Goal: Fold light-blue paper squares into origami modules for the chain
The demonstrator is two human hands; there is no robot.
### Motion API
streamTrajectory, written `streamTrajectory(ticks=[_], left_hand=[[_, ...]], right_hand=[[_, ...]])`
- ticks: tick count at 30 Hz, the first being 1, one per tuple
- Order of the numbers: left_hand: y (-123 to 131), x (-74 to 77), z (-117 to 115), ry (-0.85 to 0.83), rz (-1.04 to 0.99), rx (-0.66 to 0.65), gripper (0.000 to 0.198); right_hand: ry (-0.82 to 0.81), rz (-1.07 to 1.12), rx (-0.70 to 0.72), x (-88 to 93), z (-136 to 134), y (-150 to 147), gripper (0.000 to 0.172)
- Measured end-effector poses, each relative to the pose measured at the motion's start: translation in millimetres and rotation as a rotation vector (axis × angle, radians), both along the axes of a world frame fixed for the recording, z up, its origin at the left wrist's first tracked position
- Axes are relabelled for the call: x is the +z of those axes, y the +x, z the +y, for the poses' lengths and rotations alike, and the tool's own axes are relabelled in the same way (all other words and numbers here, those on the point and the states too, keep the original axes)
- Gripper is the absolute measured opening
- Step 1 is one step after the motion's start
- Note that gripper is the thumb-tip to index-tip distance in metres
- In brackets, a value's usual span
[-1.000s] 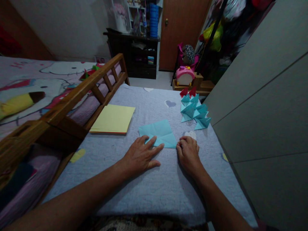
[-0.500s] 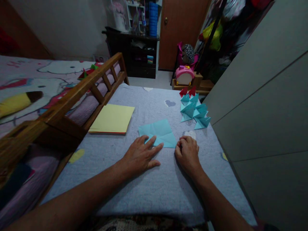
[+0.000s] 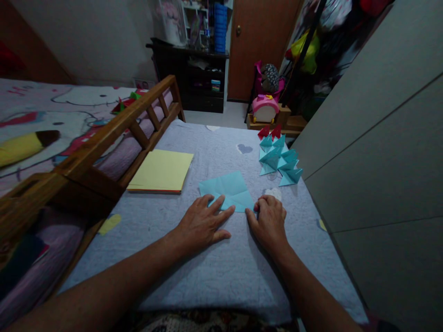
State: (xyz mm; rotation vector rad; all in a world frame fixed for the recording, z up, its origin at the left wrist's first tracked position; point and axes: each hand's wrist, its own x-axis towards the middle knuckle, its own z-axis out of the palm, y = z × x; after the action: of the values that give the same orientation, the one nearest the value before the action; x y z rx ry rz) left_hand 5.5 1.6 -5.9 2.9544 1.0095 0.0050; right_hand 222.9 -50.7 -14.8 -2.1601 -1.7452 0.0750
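A light-blue sheet of origami paper (image 3: 232, 188) with crease lines lies on the cloth-covered surface in front of me. My left hand (image 3: 205, 220) rests flat with fingers spread, the fingertips pressing on the paper's near left part. At the near right corner is my right hand (image 3: 269, 220), its fingers curled and its thumb touching the paper's lower edge. The corner itself is partly hidden by these fingers. Several folded light-blue paper pieces (image 3: 279, 159) stand grouped at the back right, with red folded paper pieces (image 3: 270, 133) just behind them.
A stack of paper (image 3: 162, 170), yellow on top, lies to the left. Beyond it runs a wooden bed rail (image 3: 104, 143). A pale cabinet (image 3: 387, 152) borders the right side. Past the far edge are a dark shelf unit (image 3: 190, 78) and a pink toy case (image 3: 265, 108).
My right thumb has moved left along the paper's lower edge, away from the curled forefinger. My left hand and the paper have stayed in place.
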Motion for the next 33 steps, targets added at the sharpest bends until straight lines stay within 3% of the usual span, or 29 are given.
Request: streamTrajectory(ticks=[12, 27, 33], left_hand=[[0.3, 2.1, -0.3, -0.03, 0.019, 0.001, 0.069], [-0.5, 0.5, -0.6, -0.024, 0.027, 0.007, 0.069], [-1.1, -0.5, -1.4, 0.003, 0.007, 0.003, 0.068]], right_hand=[[0.024, 0.0, -0.019, -3.7, -1.0, 9.6, 0.007], [0.003, 0.2, 0.063, -1.0, -7.9, 23.8, 0.019], [0.005, 0.162, 0.083, -0.5, -6.6, 20.3, 0.01]])
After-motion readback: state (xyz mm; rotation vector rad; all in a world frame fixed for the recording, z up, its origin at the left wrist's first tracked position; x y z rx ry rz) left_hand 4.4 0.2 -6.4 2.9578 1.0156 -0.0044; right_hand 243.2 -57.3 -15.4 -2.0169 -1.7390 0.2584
